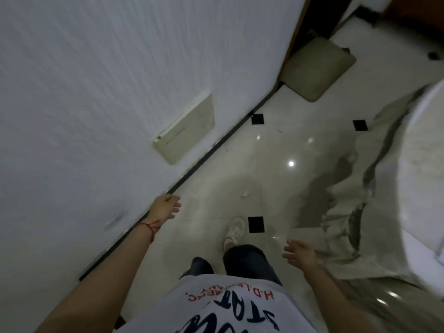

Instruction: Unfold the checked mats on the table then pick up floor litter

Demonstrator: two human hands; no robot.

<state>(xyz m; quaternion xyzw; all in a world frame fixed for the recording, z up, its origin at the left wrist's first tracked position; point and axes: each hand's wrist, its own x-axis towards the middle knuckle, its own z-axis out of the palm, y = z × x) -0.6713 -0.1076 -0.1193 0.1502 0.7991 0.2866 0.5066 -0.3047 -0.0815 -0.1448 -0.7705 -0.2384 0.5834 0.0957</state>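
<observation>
Head view, looking steeply down along the person's own body to a glossy pale tiled floor point(276, 150) set with small black diamond insets; ceiling lights show as bright spots on the tiles; the whole picture is dim and somewhat blurred.

Left hand point(167, 208) is stretched forward near the dark skirting strip at the foot of a white textured wall point(96, 80); its fingers are loosely spread and hold nothing; a red string bracelet point(147, 227) circles the wrist.

Right hand point(299, 254) is held out over the floor, fingers spread and relaxed, also holding nothing; it is just beside the hanging edge of a pale tablecloth point(355, 200).

That cloth falls in folds to the floor from a round white table point(422, 179) at the right edge; the tabletop is mostly out of frame and no checked mats can be made out on the part shown.

One small pale scrap of litter point(245, 193) lies on the tiles ahead, between the two hands and well apart from both; another pale lump point(351, 156) lies farther off near the cloth's hem, too blurred to identify.

One white shoe point(234, 233) steps forward below dark trousers; a white printed T-shirt point(230, 306) fills the bottom; a beige panel point(189, 131) is mounted on the wall; a grey-green floor mat point(317, 68) lies by a doorway at the top.
</observation>
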